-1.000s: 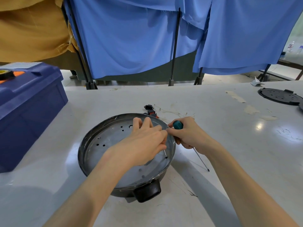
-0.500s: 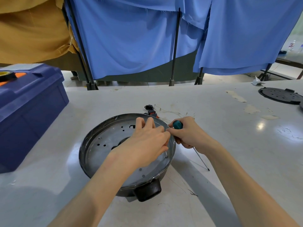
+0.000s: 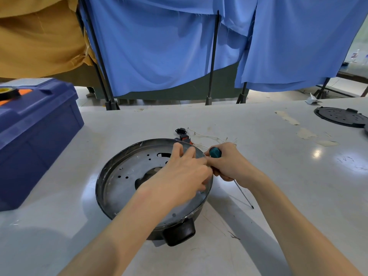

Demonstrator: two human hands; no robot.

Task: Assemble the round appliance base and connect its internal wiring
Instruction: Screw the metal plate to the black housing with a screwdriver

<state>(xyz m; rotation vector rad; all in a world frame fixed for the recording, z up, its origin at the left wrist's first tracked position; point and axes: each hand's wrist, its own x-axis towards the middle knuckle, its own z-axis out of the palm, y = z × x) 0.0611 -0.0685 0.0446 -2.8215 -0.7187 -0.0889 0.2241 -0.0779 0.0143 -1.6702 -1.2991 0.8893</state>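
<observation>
While our left hand (image 3: 179,170) reaches across the round appliance base (image 3: 111,176), two of its fingers lie straight on the far right rim and the others tuck under toward the other hand. We cannot tell whether that grip pinches anything small. Our right hand (image 3: 231,166) has its grip curled round the screwdriver (image 3: 215,152), with the teal butt up and the thin shaft slanting down to the table (image 3: 288,156) just beside the base. The base sits on the table in front of us, open side up, with its black handle (image 3: 179,234) toward us. Behind it lie a black connector (image 3: 181,132) and thin pale wires (image 3: 209,138). We judge the base to be stiff sheet metal, light enough to skid or turn under the driver's push, and its thin rim may be sharp. We would therefore steady it with a flat palm on the perforated plate, or take it by the handle. The wires look fine and easily kinked, so they are best held near their terminals.
</observation>
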